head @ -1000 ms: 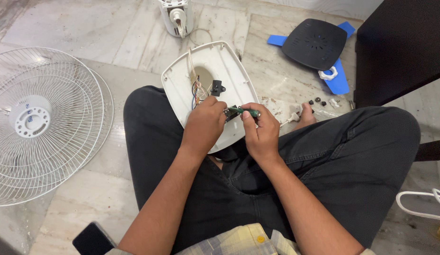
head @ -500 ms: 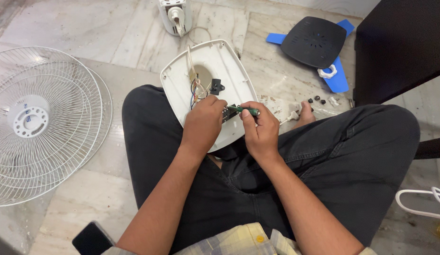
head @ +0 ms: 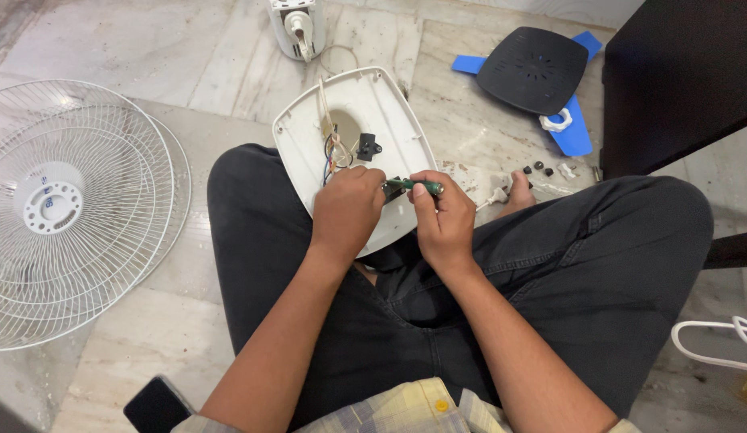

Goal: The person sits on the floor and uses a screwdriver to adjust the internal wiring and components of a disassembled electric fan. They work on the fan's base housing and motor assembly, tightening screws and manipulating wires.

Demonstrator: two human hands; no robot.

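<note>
Propped across the person's lap, the white plastic fan housing panel (head: 365,152) lies open side up, its far edge over the marble floor (head: 93,40). It looks light and stiff but likely brittle at the rim, best held by its thick edges, away from the loose coloured wires (head: 335,154). The left hand (head: 347,215) is closed over a small dark part I cannot make out. The right hand (head: 443,223) pinches a green-handled screwdriver (head: 415,186), whose tip is hidden behind the left hand's fingers. A white wire fan grille (head: 69,208) rests by the floor's left edge.
</note>
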